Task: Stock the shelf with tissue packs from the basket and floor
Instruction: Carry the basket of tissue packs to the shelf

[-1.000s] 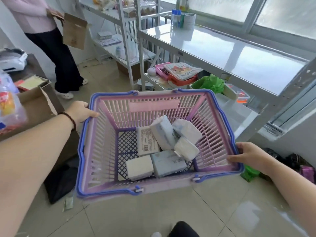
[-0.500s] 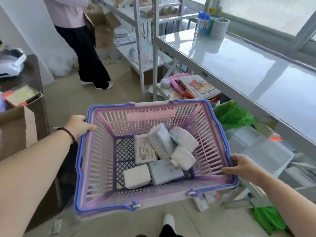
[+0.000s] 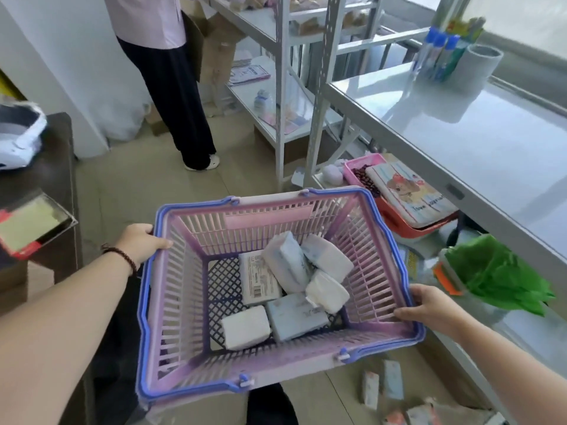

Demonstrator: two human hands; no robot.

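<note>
I hold a pink basket (image 3: 377, 271) with blue rim up in front of me. My left hand (image 3: 139, 245) grips its left rim and my right hand (image 3: 429, 308) grips its right rim. Several white and pale blue tissue packs (image 3: 288, 265) lie loosely piled in its bottom. More tissue packs (image 3: 383, 386) lie on the tiled floor at the lower right. The white metal shelf (image 3: 460, 127) runs along the right side, its glossy top board mostly bare.
A person in black trousers (image 3: 181, 99) stands at another rack (image 3: 276, 87) at the back. Bottles and a tape roll (image 3: 454, 56) sit on the shelf's far end. The lower shelf holds a pink tray (image 3: 362, 167), a pouch and a green bag (image 3: 497, 277). A dark table (image 3: 52, 179) is on the left.
My view has shifted left and down along the shelf while the basket stays held in both hands. Tissue packs on the floor have come into view at the lower right.
</note>
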